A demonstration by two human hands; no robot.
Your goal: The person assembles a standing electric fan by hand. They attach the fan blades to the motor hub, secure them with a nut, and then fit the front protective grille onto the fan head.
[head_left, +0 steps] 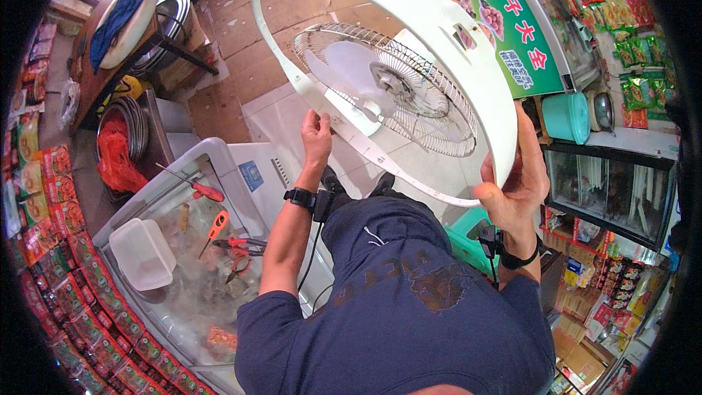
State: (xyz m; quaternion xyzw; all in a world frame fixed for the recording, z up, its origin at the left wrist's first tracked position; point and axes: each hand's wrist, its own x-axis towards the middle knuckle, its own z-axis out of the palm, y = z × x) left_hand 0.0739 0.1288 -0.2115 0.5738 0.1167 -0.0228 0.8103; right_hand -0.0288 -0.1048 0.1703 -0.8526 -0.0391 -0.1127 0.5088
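Observation:
A large white plastic ring (pixel 439 18) is held up at a tilt in front of me, with a slot in its broad band. My left hand (pixel 316 139) is closed on its lower left edge. Around its right end wraps my right hand (pixel 515 183), thumb on the near side. Through the ring I see a fan's round wire grille (pixel 455 135) and pale translucent blade (pixel 344 66), beyond and lower, above the tiled floor. Whether the ring touches the fan, I cannot tell.
At my left, a glass-topped chest freezer (pixel 212 153) carries a white tub (pixel 142 252), a red-handled screwdriver (pixel 208 192), an orange-handled screwdriver (pixel 217 225) and red-handled pliers (pixel 241 243). A green sign (pixel 515 14) stands ahead right. Packaged goods (pixel 62 197) line the sides.

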